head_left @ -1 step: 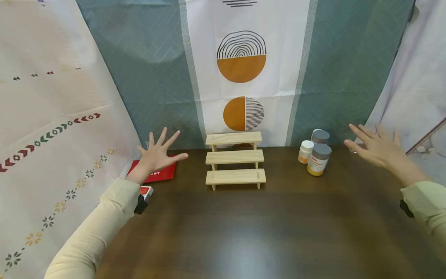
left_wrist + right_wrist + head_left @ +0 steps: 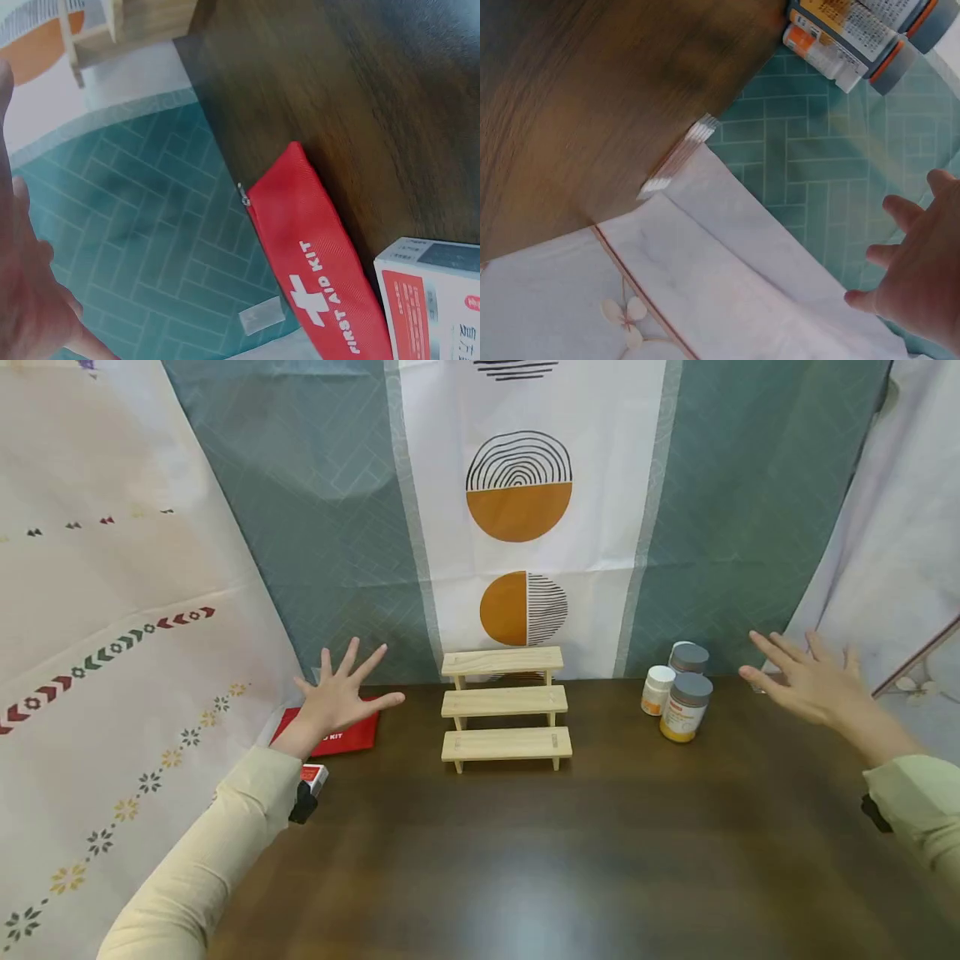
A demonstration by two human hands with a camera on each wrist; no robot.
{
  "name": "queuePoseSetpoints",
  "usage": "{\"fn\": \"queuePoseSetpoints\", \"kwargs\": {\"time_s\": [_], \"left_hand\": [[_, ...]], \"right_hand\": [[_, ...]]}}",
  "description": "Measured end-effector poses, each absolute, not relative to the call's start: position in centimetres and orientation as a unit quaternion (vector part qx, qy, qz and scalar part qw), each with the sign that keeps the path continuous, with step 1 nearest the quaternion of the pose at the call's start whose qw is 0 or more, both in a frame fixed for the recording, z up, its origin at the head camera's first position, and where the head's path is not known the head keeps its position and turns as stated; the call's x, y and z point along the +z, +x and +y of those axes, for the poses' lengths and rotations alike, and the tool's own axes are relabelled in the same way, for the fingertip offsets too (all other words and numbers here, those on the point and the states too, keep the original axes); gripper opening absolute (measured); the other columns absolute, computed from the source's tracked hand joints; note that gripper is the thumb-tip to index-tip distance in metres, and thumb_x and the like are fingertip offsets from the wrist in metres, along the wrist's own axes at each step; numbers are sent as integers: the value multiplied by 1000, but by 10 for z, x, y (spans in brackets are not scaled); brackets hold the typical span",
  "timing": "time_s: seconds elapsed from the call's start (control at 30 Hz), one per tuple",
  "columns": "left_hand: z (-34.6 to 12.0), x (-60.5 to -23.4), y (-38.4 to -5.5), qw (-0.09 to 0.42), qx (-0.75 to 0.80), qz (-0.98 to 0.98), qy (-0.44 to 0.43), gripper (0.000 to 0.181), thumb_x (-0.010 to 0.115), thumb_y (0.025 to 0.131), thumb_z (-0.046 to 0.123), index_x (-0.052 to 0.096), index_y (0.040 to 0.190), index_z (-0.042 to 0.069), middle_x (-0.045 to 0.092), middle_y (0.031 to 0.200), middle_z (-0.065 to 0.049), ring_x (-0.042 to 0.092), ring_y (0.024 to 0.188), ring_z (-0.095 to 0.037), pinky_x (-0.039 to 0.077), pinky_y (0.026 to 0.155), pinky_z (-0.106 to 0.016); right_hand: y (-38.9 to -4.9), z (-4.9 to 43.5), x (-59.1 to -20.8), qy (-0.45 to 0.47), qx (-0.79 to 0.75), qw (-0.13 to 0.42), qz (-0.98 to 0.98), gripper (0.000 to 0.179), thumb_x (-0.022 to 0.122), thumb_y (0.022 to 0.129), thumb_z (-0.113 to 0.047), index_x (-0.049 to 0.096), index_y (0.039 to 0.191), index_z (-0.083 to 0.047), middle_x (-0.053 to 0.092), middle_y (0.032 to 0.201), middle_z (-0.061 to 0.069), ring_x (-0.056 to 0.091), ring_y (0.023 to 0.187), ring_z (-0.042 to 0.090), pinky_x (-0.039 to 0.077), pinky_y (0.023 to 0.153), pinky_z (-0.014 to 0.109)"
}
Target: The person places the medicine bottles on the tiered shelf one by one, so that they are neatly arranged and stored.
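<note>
My left hand, fingers spread and holding nothing, is raised at the left. Below it in the head view lies a red first aid kit pouch, partly hidden by the hand; its white lettering shows in the left wrist view. A white and red box lies beside the pouch, mostly behind my wrist in the head view. My right hand hangs spread and bare at the right. To its left stand a small white bottle, a grey-lidded jar and another grey-lidded jar behind.
A three-step wooden shelf stands at the back middle of the dark table. Patterned cloths hang behind and at both sides, including a teal and white one. A striped flat bundle lies at the table's edge in the right wrist view.
</note>
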State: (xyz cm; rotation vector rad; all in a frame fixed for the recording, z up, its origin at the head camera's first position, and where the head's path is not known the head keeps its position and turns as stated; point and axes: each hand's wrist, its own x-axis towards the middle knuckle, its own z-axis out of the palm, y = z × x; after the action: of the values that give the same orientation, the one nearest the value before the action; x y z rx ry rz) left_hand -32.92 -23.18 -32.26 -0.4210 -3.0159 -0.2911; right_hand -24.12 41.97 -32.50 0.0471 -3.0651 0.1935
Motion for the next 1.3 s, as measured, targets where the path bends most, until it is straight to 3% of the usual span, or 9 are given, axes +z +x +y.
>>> {"fn": "queuePoseSetpoints", "kwargs": {"time_s": [0.2,0.33,0.63,0.87,1.1,1.3], "left_hand": [[-241,-320,-341,44,-93,-986,-134,91,41,84,79,0,156,40,-10,164,-14,-11,142,-61,-3,87,-91],[-263,-316,-329,47,-88,-989,-113,92,42,85,79,-1,156,39,-10,164,-16,-10,141,-62,-2,84,-92],[-289,-305,-302,57,-69,-990,-110,91,43,86,77,0,156,38,-10,164,-17,-7,141,-63,-4,84,-91],[-273,-328,-288,63,-87,-986,-129,88,45,87,73,10,158,33,-2,164,-20,-1,143,-61,-1,89,-90],[-245,-367,-280,40,-125,-983,-130,87,51,86,67,14,157,32,1,164,-20,3,146,-55,3,100,-85],[-226,-396,-278,21,-220,-966,-134,94,58,85,64,5,157,36,10,163,-20,19,146,-51,22,108,-74]], "right_hand": [[-239,417,-325,-5,70,20,-997,80,27,97,-67,-12,156,-30,4,161,22,-5,143,58,-8,101,80],[-252,395,-317,8,65,9,-998,83,27,95,-71,-11,156,-30,3,163,19,-6,144,56,-9,104,78],[-274,349,-309,32,74,40,-996,88,29,92,-76,-7,157,-29,5,163,19,-7,146,53,-10,107,76],[-271,328,-323,54,96,91,-990,90,38,90,-75,3,159,-28,12,163,18,-1,148,50,-7,110,74],[-268,308,-346,77,131,150,-977,89,56,87,-66,28,154,-16,31,155,22,20,144,49,12,109,73],[-279,292,-363,99,183,199,-958,79,72,82,-46,45,142,-3,47,138,28,41,130,46,31,105,65]]}}
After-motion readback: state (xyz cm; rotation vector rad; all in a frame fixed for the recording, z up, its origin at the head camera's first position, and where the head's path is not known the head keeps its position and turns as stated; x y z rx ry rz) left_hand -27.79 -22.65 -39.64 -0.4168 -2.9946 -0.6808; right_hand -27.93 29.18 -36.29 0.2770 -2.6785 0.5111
